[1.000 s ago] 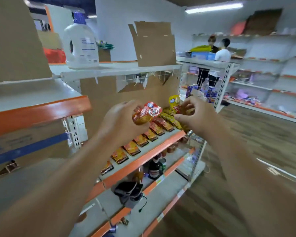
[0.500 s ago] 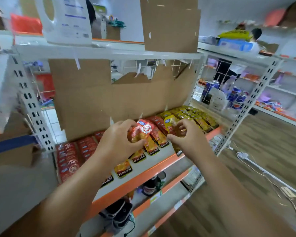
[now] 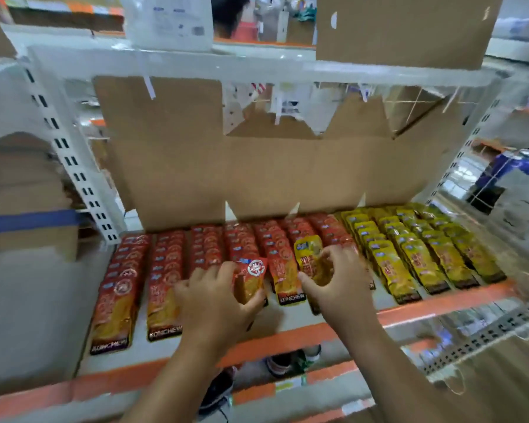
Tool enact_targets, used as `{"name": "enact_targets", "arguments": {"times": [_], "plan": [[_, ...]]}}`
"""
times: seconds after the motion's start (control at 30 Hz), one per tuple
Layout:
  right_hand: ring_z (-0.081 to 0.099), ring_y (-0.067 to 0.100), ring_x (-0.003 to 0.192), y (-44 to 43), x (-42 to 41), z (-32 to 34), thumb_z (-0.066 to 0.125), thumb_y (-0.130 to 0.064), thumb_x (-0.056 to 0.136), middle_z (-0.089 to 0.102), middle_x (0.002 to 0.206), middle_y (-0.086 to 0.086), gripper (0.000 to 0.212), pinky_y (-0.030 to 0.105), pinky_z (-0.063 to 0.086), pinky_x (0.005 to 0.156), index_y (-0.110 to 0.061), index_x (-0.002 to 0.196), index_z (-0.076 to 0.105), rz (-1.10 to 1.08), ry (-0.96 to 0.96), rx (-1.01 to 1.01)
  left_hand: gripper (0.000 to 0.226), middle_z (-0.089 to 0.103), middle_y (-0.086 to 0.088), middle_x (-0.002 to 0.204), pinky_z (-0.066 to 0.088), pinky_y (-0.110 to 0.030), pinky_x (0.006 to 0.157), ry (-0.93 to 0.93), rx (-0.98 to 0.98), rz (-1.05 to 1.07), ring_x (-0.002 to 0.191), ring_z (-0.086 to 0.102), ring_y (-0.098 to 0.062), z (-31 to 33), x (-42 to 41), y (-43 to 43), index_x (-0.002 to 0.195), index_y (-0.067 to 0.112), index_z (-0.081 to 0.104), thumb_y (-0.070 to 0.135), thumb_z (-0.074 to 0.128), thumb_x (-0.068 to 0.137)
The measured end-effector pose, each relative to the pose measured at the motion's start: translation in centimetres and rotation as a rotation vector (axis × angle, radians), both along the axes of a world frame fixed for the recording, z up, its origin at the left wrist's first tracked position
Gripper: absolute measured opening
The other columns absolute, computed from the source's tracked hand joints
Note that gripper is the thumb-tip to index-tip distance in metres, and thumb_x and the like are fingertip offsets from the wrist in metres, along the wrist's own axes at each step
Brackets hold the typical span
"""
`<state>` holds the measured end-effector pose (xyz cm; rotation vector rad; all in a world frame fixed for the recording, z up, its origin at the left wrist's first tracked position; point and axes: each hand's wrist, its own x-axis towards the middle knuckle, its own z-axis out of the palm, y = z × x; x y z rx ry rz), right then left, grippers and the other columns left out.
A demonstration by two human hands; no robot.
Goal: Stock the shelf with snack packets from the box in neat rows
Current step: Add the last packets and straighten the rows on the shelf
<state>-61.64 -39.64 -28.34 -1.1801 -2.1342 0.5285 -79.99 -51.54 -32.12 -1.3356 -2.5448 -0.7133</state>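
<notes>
**While Both Hands Hold Stock: Snack Shelf, Middle Tier**

Where the two hands meet over the shelf's middle, each grips one packet. They sit near each other without touching.

- Left hand (image 3: 217, 297): fingers and thumb curled round a red snack packet (image 3: 251, 279), held tilted above the near ends of the red rows.
- Right hand (image 3: 339, 282): fingertips pinching a yellow snack packet (image 3: 310, 261), raised above the rows just left of where red stock gives way to yellow.
- Between the hands: the front packet of one red row, lettered KONCHEW.
- Red rows (image 3: 165, 270): overlapping packets lying flat, running near to far, filling the left and centre of the shelf.
- Yellow rows (image 3: 416, 248): laid the same way, filling the right.
- Shelf (image 3: 409, 312): white deck with an orange front edge.
- Cardboard backing (image 3: 272, 178): brown sheet standing behind the rows, its top edge torn and jagged.
- White slotted upright (image 3: 71, 154): far left of the rows.
- Cardboard carton (image 3: 22, 215): left of the upright, banded with blue tape.
- Upper shelf (image 3: 257, 68): white, carrying a white jug (image 3: 168, 22); details blurred.
- Lower tier: bottles (image 3: 287, 358), partly hidden.
- Blue cans (image 3: 513, 166): far right, behind wire mesh.
</notes>
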Motion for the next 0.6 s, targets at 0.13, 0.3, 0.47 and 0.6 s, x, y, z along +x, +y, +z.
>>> {"name": "enact_targets", "arguments": {"times": [0.13,0.3,0.47,0.6], "plan": [[0.045,0.011,0.091,2.5,1.0,-3.0,0.076,-0.045,0.077,0.044,0.097,-0.009,0.036,0.031,0.042,0.078,-0.028,0.097,0.051,0.096,0.016,-0.016,0.067,0.070,0.000,0.108,0.045,-0.047,0.085,-0.008,0.022,0.204,0.102,0.061,-0.030,-2.1,3.5,1.8,0.111,0.024,0.069,0.077,0.057,0.072],[0.044,0.014,0.093,4.4,1.7,-5.2,0.069,-0.052,0.076,0.043,0.100,-0.007,0.040,0.040,0.047,0.082,-0.024,0.101,0.054,0.164,0.038,0.023,0.065,0.069,-0.002,0.109,0.044,-0.053,0.096,-0.052,-0.019,0.367,0.107,0.059,-0.031,-3.6,5.9,3.7,0.115,0.024,0.066,0.074,0.069,0.075],[0.051,0.021,0.095,5.2,2.0,-7.1,0.070,-0.053,0.072,0.050,0.103,-0.002,0.045,0.046,0.048,0.084,-0.021,0.101,0.057,0.203,0.052,0.018,0.062,0.067,-0.002,0.107,0.040,-0.050,0.092,-0.014,-0.025,0.465,0.104,0.060,-0.032,-4.1,6.8,5.0,0.116,0.023,0.064,0.070,0.069,0.074],[0.050,0.019,0.097,5.3,2.7,-8.2,0.072,-0.050,0.073,0.048,0.104,-0.004,0.043,0.049,0.049,0.086,-0.023,0.102,0.056,0.257,0.094,-0.005,0.062,0.068,-0.003,0.108,0.039,-0.050,0.092,0.020,-0.070,0.507,0.106,0.060,-0.033,-4.4,6.7,5.4,0.116,0.023,0.063,0.068,0.071,0.074]]}}
